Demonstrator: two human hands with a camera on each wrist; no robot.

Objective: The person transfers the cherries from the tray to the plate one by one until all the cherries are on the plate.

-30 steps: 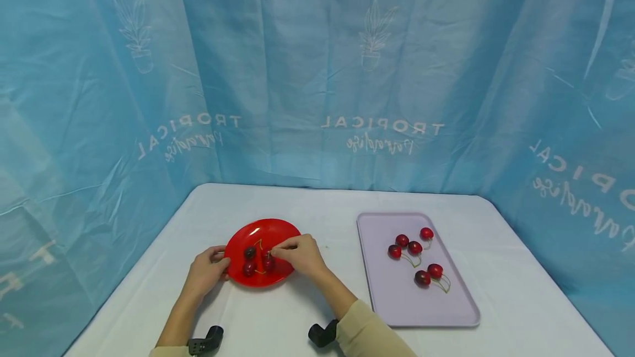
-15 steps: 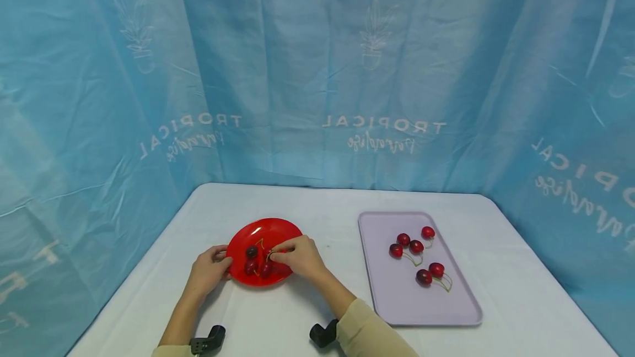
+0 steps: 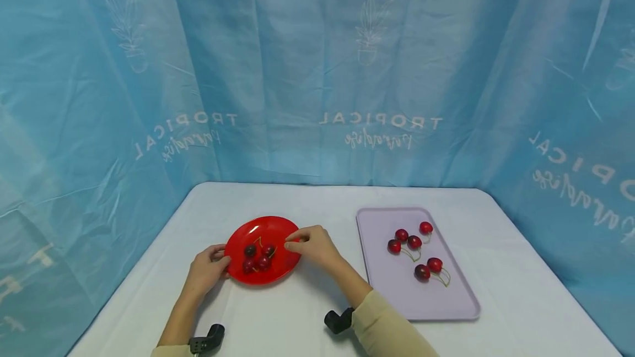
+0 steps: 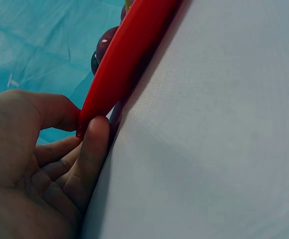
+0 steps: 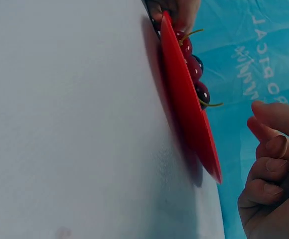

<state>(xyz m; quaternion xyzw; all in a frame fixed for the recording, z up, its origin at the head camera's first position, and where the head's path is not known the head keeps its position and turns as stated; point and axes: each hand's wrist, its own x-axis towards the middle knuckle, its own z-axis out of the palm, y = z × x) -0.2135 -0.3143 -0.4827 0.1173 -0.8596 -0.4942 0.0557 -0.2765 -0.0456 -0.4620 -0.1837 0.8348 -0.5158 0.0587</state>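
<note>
My left hand (image 3: 206, 271) grips the near-left rim of a red plate (image 3: 286, 262). In the left wrist view the thumb and a finger (image 4: 95, 139) pinch that rim, and the plate appears raised at this edge. Several dark red cherries (image 3: 264, 263) with stems sit together on the plate, left of its middle. Over the plate's right rim is my right hand (image 3: 313, 247), holding nothing. The right wrist view shows its thumb and index finger (image 5: 271, 117) slightly apart and the other fingers loosely curled, away from the cherries (image 5: 193, 68).
To the right stands a pale lilac tray (image 3: 397, 302) with several stemmed cherries (image 3: 422, 272) in two loose groups. Both lie on a white-covered table (image 3: 317, 203). A blue printed curtain (image 3: 307, 70) closes off the back and sides.
My right hand has let go of a cherry's stem and moved right and slightly up, off the cherries. One cherry now lies against the others on the plate. The left hand keeps its grip.
</note>
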